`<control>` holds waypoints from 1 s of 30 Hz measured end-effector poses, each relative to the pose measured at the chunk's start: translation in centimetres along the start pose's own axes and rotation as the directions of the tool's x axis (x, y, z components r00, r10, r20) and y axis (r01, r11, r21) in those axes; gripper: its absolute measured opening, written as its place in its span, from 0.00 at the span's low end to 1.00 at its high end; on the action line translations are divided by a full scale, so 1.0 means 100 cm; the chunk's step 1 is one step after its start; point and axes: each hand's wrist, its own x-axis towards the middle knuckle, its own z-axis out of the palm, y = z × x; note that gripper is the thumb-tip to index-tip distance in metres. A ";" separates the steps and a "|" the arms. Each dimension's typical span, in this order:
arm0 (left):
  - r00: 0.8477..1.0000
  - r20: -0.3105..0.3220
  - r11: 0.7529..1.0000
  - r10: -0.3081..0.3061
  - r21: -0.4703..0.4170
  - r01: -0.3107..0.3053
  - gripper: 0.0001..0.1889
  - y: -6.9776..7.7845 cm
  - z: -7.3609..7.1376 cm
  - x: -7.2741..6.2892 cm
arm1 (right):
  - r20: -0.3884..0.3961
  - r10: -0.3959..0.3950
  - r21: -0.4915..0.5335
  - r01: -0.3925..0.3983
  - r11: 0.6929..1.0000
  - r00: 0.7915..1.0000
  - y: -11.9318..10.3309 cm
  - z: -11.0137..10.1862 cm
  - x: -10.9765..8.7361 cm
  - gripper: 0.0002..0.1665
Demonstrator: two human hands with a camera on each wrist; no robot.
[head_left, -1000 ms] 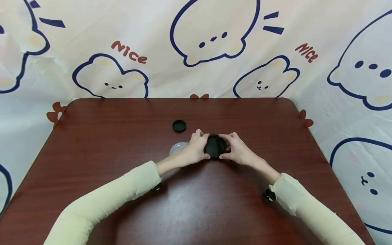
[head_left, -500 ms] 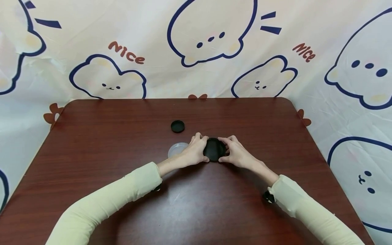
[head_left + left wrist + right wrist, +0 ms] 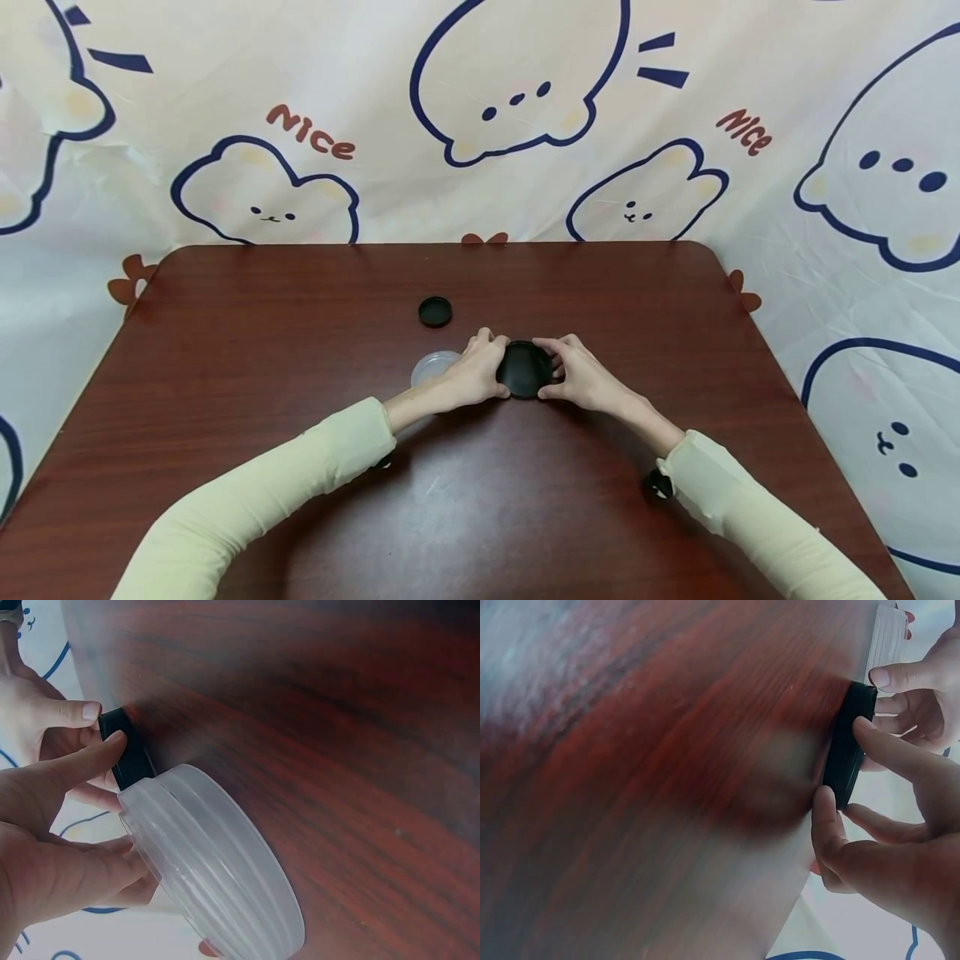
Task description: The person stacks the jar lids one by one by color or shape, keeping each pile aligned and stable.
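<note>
A large black round lid (image 3: 524,369) lies on the table between both hands. My left hand (image 3: 474,372) grips its left rim between thumb and fingers. From the opposite side, my right hand (image 3: 587,375) holds the right rim, its thumb nearest me and fingertips at the far edge. In the right wrist view the lid (image 3: 846,746) shows as a low dark disc with fingertips on its side. A clear ribbed plastic container (image 3: 217,862) stands beside the left hand; in the head view the left wrist covers part of this container (image 3: 433,365).
A smaller black round lid (image 3: 435,312) lies farther back, left of the hands. The brown wooden table (image 3: 480,508) reaches to a printed cloth backdrop (image 3: 465,200) behind and at both sides.
Both hands have brought the large lid slightly down and toward me, and it lies flatter now. Their grip on it stays the same. The clear container and small lid have not moved.
</note>
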 end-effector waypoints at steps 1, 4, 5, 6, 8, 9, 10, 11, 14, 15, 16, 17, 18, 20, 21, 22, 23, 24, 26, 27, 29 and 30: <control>1.000 0.001 1.000 0.001 0.002 -0.001 0.39 0.000 0.000 0.000 | 0.001 -0.002 0.006 0.002 1.000 1.000 0.001 0.000 0.000 0.45; 1.000 0.003 1.000 0.004 0.005 -0.004 0.39 -0.001 0.000 0.001 | 0.005 -0.008 0.015 0.008 1.000 1.000 0.001 0.000 -0.001 0.45; 1.000 0.005 1.000 0.005 0.005 -0.005 0.39 -0.001 0.000 0.001 | 0.007 -0.010 0.016 0.010 1.000 1.000 0.002 0.000 -0.001 0.45; 1.000 0.005 1.000 0.006 0.006 -0.006 0.39 -0.001 0.000 0.001 | 0.007 -0.010 0.017 0.010 1.000 1.000 0.001 0.000 -0.001 0.45; 1.000 0.003 1.000 0.012 0.007 -0.012 0.39 -0.001 0.000 0.001 | 0.010 -0.011 0.016 0.011 1.000 1.000 0.001 0.000 0.000 0.45; 1.000 0.001 1.000 0.013 0.008 -0.013 0.39 -0.001 0.000 0.001 | 0.014 -0.012 0.017 0.012 1.000 1.000 0.001 0.000 0.000 0.45; 1.000 0.000 1.000 0.012 0.008 -0.012 0.39 -0.001 0.000 0.000 | 0.018 -0.013 0.019 0.012 1.000 1.000 0.001 0.000 0.000 0.44; 1.000 -0.001 1.000 0.010 0.006 -0.010 0.40 -0.002 0.000 0.000 | 0.024 -0.014 0.022 0.013 1.000 1.000 0.001 0.000 0.000 0.44; 1.000 0.001 1.000 0.005 -0.005 -0.005 0.42 -0.003 -0.001 -0.002 | 0.043 -0.019 0.030 0.017 0.999 0.999 0.001 -0.001 0.000 0.44; 1.000 0.003 1.000 0.002 -0.011 -0.002 0.43 -0.003 -0.002 -0.002 | 0.052 -0.023 0.030 0.021 0.999 0.998 0.001 -0.002 0.001 0.44; 1.000 0.007 1.000 -0.005 -0.025 0.005 0.43 -0.003 -0.003 -0.003 | 0.063 -0.025 0.029 0.023 0.999 0.998 0.001 -0.003 0.001 0.44; 1.000 0.005 0.999 -0.005 -0.034 0.005 0.43 -0.004 -0.005 -0.004 | 0.070 -0.026 0.023 0.024 0.999 0.997 0.000 -0.005 0.001 0.44; 1.000 0.001 0.999 -0.004 -0.042 0.004 0.44 -0.005 -0.006 -0.004 | 0.075 -0.025 0.018 0.024 1.000 0.997 0.000 -0.007 0.002 0.44; 1.000 -0.022 0.998 0.007 -0.061 -0.008 0.43 -0.008 -0.012 -0.006 | 0.075 -0.019 0.016 0.017 1.000 0.997 -0.002 -0.014 0.005 0.42; 0.999 -0.035 0.997 0.014 -0.069 -0.017 0.42 -0.010 -0.015 -0.007 | 0.069 -0.013 0.020 0.012 1.000 0.998 -0.003 -0.017 0.008 0.41; 0.998 -0.057 0.997 0.022 -0.078 -0.027 0.41 -0.012 -0.019 -0.008 | 0.059 -0.007 0.029 0.006 1.000 0.998 -0.004 -0.021 0.011 0.39; 0.996 -0.083 0.996 0.035 -0.079 -0.042 0.40 -0.014 -0.023 -0.009 | 0.044 -0.008 0.037 0.007 0.999 0.999 -0.006 -0.023 0.015 0.38; 0.994 -0.106 0.995 0.041 -0.091 -0.051 0.39 -0.017 -0.027 -0.011 | 0.030 -0.013 0.052 0.011 0.999 0.999 -0.007 -0.025 0.020 0.36; 0.987 -0.154 0.990 0.043 -0.124 -0.062 0.37 -0.025 -0.035 -0.012 | 0.001 -0.038 0.076 0.038 0.996 0.999 -0.009 -0.024 0.031 0.33; 0.983 -0.179 0.988 0.042 -0.137 -0.068 0.36 -0.030 -0.039 -0.013 | -0.011 -0.055 0.083 0.056 0.995 0.998 -0.010 -0.023 0.037 0.32; 0.972 -0.233 0.982 0.033 -0.176 -0.075 0.34 -0.041 -0.046 -0.013 | -0.029 -0.094 0.094 0.097 0.991 0.995 -0.013 -0.017 0.051 0.30; 0.966 -0.256 0.978 0.025 -0.194 -0.076 0.33 -0.048 -0.048 -0.014 | -0.033 -0.108 0.102 0.110 0.989 0.994 -0.014 -0.014 0.057 0.29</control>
